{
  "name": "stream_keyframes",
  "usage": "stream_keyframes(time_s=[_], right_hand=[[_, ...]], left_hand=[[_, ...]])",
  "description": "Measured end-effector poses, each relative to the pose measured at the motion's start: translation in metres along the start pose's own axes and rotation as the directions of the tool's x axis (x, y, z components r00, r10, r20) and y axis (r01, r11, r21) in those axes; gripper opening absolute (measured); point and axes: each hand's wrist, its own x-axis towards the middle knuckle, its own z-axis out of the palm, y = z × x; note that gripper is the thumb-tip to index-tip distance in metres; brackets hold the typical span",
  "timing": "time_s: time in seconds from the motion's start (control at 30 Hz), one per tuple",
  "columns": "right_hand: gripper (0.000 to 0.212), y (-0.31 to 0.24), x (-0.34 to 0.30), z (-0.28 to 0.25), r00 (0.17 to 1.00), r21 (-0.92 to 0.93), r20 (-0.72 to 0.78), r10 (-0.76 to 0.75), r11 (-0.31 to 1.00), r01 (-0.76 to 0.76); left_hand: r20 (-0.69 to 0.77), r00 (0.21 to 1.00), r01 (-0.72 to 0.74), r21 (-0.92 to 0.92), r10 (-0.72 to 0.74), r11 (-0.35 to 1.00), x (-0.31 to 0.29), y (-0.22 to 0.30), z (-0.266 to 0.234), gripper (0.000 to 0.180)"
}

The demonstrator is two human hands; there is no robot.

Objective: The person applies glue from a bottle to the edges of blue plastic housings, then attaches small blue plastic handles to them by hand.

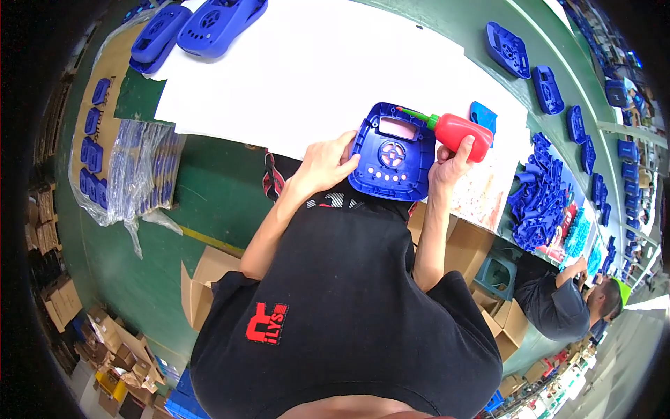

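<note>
My left hand (328, 162) grips the left edge of a blue plastic housing shell (412, 166), its thumb on the rim. The shell lies inside-up at the table's near edge, showing a rectangular window, a round grille and a row of small holes. In my right hand (452, 162) is a red squeeze bottle (462, 136) with a green nozzle, my fingers closed round its body. The nozzle's tip reaches over the shell's upper rim. Just behind the bottle a flat blue piece (483, 117) lies on the white sheet.
White sheeting (293, 77) covers the table. Two blue housings (216, 26) stand far left. On the right, blue shells (507, 49) line a green conveyor (481, 17), beside a heap of small blue parts (539, 199). Another person (569, 304) works farther right. Cardboard boxes (209, 279) stand below.
</note>
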Motion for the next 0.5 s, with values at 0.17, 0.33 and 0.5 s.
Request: stream_keyframes(time_s=[0.17, 0.33, 0.5], right_hand=[[0.031, -0.0018, -0.0006, 0.002, 1.0, 0.051, 0.019, 0.014, 0.999, -0.015], [0.029, 0.0013, 0.0008, -0.0004, 0.999, 0.035, 0.032, 0.012, 0.999, -0.013], [0.029, 0.0009, -0.0002, 0.0003, 0.999, 0.035, 0.031, 0.023, 0.999, -0.024]], left_hand=[[0.014, 1.0, 0.019, -0.002, -0.019, 1.0, 0.0003, 0.0006, -0.0005, 0.048], [-0.028, 1.0, -0.012, 0.014, 0.013, 1.0, 0.0003, -0.003, 0.0031, 0.049], [-0.047, 0.998, 0.036, -0.006, -0.036, 0.999, -0.0004, -0.0002, 0.0043, 0.045]])
